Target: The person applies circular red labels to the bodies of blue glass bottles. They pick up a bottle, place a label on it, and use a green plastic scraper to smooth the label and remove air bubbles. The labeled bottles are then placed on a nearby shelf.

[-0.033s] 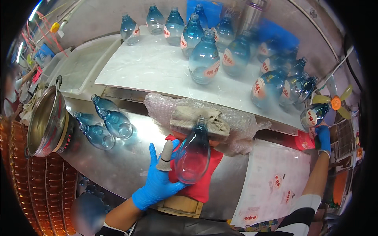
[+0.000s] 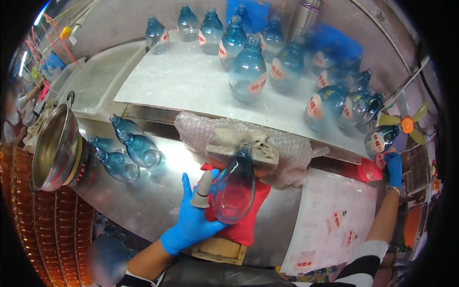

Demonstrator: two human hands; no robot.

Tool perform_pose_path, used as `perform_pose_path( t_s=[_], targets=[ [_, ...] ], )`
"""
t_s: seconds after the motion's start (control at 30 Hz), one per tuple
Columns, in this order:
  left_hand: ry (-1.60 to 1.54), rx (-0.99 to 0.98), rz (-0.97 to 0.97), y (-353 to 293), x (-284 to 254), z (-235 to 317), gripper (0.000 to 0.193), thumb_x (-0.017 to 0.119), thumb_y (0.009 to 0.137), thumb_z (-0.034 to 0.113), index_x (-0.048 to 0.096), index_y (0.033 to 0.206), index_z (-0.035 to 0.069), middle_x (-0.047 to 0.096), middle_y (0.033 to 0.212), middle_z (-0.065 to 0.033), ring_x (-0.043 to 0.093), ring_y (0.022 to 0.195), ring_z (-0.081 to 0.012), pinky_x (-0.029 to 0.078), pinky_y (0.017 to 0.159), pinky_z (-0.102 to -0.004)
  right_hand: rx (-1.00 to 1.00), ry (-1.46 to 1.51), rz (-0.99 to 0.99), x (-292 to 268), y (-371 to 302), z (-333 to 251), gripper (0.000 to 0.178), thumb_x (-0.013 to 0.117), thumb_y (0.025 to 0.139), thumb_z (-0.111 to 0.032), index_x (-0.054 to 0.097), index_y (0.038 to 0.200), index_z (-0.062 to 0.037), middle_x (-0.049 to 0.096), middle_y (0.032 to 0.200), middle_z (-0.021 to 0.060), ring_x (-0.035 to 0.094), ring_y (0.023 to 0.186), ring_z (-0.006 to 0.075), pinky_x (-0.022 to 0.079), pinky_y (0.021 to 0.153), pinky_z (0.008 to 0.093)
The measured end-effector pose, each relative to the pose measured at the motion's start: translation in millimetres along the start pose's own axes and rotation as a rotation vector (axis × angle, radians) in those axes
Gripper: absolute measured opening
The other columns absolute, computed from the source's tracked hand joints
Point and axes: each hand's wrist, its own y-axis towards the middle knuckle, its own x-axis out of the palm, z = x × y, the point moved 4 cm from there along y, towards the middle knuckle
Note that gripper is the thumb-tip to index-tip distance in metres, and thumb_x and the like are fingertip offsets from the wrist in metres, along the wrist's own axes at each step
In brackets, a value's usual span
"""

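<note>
A blue-tinted clear glass bottle [image 2: 234,191] lies tilted on a red cloth cushion [image 2: 256,201], its neck against a folded beige cloth pad [image 2: 244,146]. My left hand [image 2: 193,215], in a blue glove, lies against the bottle's left side with fingers spread. Its thumb touches the bottle's base, and a grey cloth sleeve [image 2: 203,189] covers one finger. At the far right my gloved right hand [image 2: 394,170] has its fingers together beside a red container [image 2: 369,171], just below a labelled blue bottle [image 2: 381,140]. What those fingers hold, if anything, is hidden.
Several labelled blue bottles [image 2: 247,71] stand on the white board at the back. Unlabelled bottles [image 2: 142,149] lie left on the metal table [image 2: 158,210]. A metal pan [image 2: 53,148] stands far left. A label sheet [image 2: 330,220] lies right, near a small fan [image 2: 408,125].
</note>
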Motion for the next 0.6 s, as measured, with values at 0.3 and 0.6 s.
perform_pose_path(
  t_s=[0.3, 0.6],
  targets=[
    [-0.003, -0.017, 0.050, -5.9, -1.0, 20.8, 0.094, 0.075, 0.065, 0.039, 0.026, 0.139, 0.006, 0.042, 0.131, -0.0112, 0.042, 0.122, -0.0254, -0.009, 0.106, -0.0532, -0.137, 0.118, 0.295, -61.6, -194.3, -176.5, 0.020, 0.060, 0.081, -0.004, 0.065, 0.100, -0.0048, 0.061, 0.091, 0.0085, 0.058, 0.082, 0.0162, 0.046, 0.070, 0.0262],
    [-0.097, -0.018, -0.067, 3.2, 10.6, -8.3, 0.096, 0.076, 0.063, 0.038, 0.027, 0.138, 0.003, 0.051, 0.124, -0.0090, 0.049, 0.113, -0.0243, -0.009, 0.106, -0.0535, -0.378, 0.269, 0.051, -20.5, -242.4, -338.1, 0.021, 0.071, 0.070, -0.008, 0.067, 0.091, -0.0056, 0.059, 0.074, 0.0079, 0.055, 0.066, 0.0202, 0.044, 0.058, 0.0284]
  ],
)
